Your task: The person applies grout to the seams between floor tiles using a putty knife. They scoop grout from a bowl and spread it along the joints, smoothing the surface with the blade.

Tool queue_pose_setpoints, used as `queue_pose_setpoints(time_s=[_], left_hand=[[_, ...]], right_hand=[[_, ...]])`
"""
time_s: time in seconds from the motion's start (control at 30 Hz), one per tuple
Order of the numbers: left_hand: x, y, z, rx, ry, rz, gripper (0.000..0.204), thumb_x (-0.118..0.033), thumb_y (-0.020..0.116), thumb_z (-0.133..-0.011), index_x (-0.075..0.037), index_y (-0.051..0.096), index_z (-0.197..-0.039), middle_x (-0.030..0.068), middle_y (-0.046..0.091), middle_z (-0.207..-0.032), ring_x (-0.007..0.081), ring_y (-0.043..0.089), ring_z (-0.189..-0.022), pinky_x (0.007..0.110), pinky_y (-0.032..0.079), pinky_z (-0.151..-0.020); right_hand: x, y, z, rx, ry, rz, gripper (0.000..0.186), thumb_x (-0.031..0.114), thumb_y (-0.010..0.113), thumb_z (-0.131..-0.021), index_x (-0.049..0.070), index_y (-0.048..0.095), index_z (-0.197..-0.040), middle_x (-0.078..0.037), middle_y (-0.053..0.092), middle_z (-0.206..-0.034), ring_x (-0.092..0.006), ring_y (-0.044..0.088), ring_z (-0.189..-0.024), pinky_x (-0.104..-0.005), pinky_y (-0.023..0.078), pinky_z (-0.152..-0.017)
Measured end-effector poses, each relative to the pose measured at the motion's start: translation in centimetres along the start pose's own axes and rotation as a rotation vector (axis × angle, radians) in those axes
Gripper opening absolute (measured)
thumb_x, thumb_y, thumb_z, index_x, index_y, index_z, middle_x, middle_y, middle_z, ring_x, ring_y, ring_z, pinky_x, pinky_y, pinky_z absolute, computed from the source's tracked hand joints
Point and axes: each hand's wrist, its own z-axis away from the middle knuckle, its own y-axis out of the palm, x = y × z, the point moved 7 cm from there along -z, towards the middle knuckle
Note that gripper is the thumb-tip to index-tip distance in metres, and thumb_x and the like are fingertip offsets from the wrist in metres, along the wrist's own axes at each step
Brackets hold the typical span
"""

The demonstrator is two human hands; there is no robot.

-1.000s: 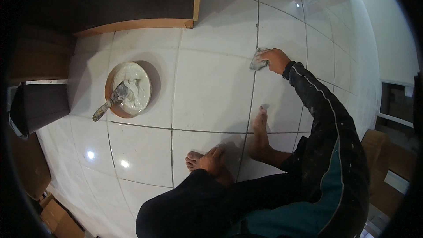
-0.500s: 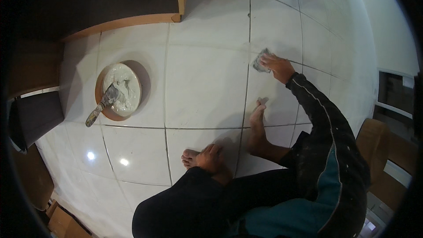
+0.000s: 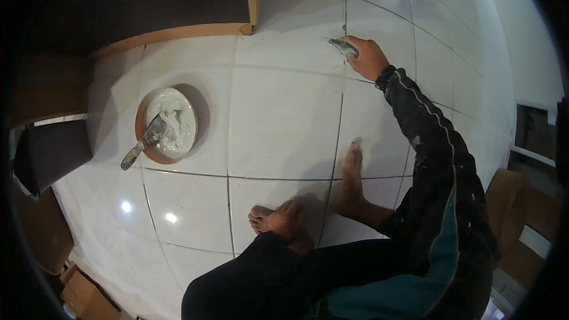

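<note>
Our right hand [image 3: 368, 60] grips a smeared grey pad [image 3: 345, 48]; our left hand [image 3: 285, 220] lies against a foot [image 3: 258, 216], whether gripping we cannot tell.

R hand [image 3: 368, 59] fwd, curled; L hand [image 3: 285, 219] low.

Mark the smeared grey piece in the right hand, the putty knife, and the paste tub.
Smeared grey piece [image 3: 343, 47]: head view, on its exposed surface.
Putty knife [image 3: 153, 134]: head view, on its blade, near the handle.
Paste tub [image 3: 141, 121]: head view, on its brown wall, left side.
</note>
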Motion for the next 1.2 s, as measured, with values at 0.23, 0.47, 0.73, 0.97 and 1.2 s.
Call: queue_pose_setpoints(time_s=[0.23, 0.47, 0.73, 0.97, 1.2], left_hand=[[-0.2, -0.6, 0.4, -0.051, 0.012, 0.005, 0.019, -0.02, 0.062, -0.087, -0.011, 0.063, -0.103, 0.0104, 0.068, -0.105, 0.0352, 0.067, -0.094, 0.044, 0.055, -0.079], [-0.2, -1.1, 0.7, -0.086, 0.033, 0.006, 0.021, -0.019, 0.061, -0.086, -0.011, 0.061, -0.106, 0.01, 0.066, -0.106, 0.0341, 0.067, -0.093, 0.044, 0.053, -0.078], [-0.1, -1.2, 0.7, -0.147, 0.009, -0.028, 0.019, -0.018, 0.061, -0.087, -0.011, 0.065, -0.103, 0.0093, 0.07, -0.105, 0.0324, 0.067, -0.095, 0.044, 0.052, -0.08], [0.2, -0.5, 0.2, -0.152, 0.039, 0.017, 0.021, -0.019, 0.064, -0.085, -0.013, 0.064, -0.106, 0.0105, 0.068, -0.107, 0.0325, 0.067, -0.099, 0.042, 0.055, -0.082], [0.5, 0.5, 0.0, -0.05, -0.018, -0.008, 0.021, -0.02, 0.065, -0.085, -0.014, 0.065, -0.106, 0.0106, 0.069, -0.109, 0.0333, 0.068, -0.099, 0.042, 0.056, -0.085]], right_hand=[[3.7, 0.2, -1.5, 0.079, -0.036, -0.268, 0.036, 0.008, 0.063, -0.082, 0.006, 0.062, -0.118, -0.015, 0.069, -0.097, -0.026, 0.065, -0.088, -0.0344, 0.05, -0.085], [5.6, 3.0, -2.1, 0.225, -0.265, 0.092, 0.039, 0.002, 0.055, -0.082, 0.012, 0.067, -0.118, -0.01, 0.07, -0.115, -0.031, 0.067, -0.103, -0.0408, 0.052, -0.092], [8.5, 4.6, -3.1, 0.159, -0.52, 0.048, 0.041, -0.005, 0.052, -0.08, 0.012, 0.071, -0.113, -0.004, 0.067, -0.124, -0.0243, 0.063, -0.114, -0.0383, 0.05, -0.098], [7.8, 6.9, -3.5, 0.512, -0.424, 0.322, 0.037, -0.003, 0.061, -0.078, 0.013, 0.073, -0.109, -0.002, 0.068, -0.123, -0.0231, 0.062, -0.114, -0.0402, 0.052, -0.094], [0.9, 6.5, 3.2, 0.364, -0.532, 0.223, 0.045, -0.007, 0.058, -0.078, 0.015, 0.071, -0.115, 0.0, 0.062, -0.134, -0.021, 0.055, -0.126, -0.0386, 0.044, -0.111]])
